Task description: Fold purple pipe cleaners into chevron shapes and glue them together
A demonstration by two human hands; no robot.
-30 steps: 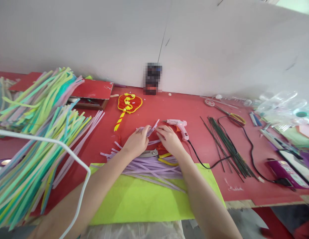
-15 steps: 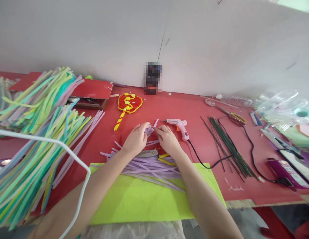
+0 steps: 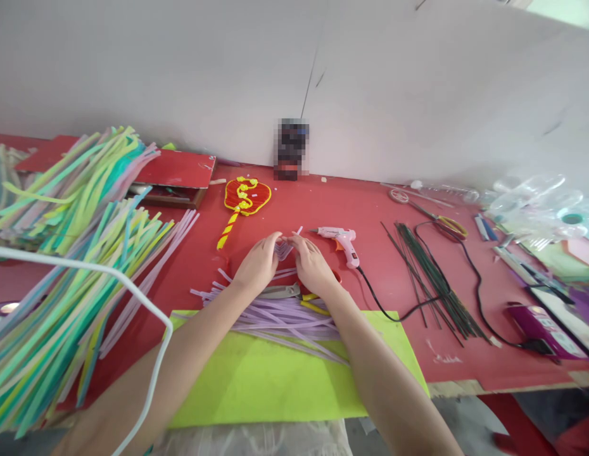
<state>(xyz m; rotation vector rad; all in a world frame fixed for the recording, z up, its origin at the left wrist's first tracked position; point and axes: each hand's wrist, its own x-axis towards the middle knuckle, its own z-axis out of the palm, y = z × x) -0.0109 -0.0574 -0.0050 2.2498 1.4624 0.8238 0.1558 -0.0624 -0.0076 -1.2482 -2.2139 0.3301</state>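
Note:
Between my fingertips is a small piece of bent lilac pipe cleaners (image 3: 285,250), with one end sticking up at its right. My left hand (image 3: 259,263) closes on its left side, and my right hand (image 3: 313,259) pinches its right side. The fingers partly cover the piece. Just below the hands lie metal scissors (image 3: 281,291), their handles partly under my right wrist. Loose lilac pipe cleaners (image 3: 289,323) and a short yellow one (image 3: 315,308) rest beneath my forearms on a lime-green sheet (image 3: 256,386).
A pink glue gun (image 3: 339,239) lies right of my hands, its black cord running to a purple power strip (image 3: 548,329). Dark green wires (image 3: 432,278) and more scissors (image 3: 437,218) lie farther right. Left are coloured pipe cleaner bundles (image 3: 85,285) and a red-yellow fan (image 3: 247,196).
My right hand has turned slightly and shifted left, its fingertips now higher and nearer the left ones. The lilac piece stays between both hands.

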